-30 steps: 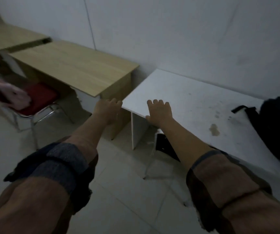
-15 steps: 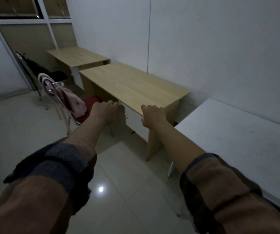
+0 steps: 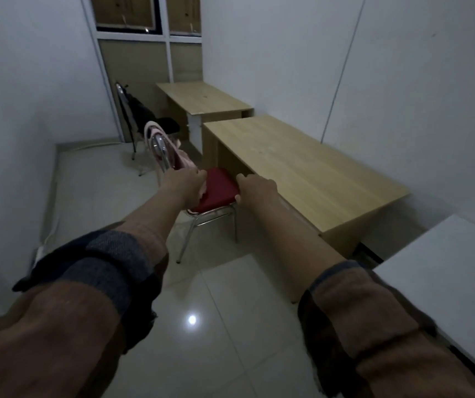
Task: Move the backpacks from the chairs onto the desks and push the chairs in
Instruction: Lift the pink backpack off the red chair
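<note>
A single head-worn camera gives the only view, so nothing is shared with a second one. It looks forward and down from standing height along both outstretched forearms, whose sleeves fill the lower corners close to the lens. The left hand (image 3: 186, 183) and right hand (image 3: 255, 186) sit near the middle of the frame. Beyond them the view faces the far corner of the room, with the wooden worktop (image 3: 302, 170) running along the right wall. The wide angle bends the walls outward.

Dim white walls (image 3: 288, 53), glossy tiled floor (image 3: 216, 297)
</note>
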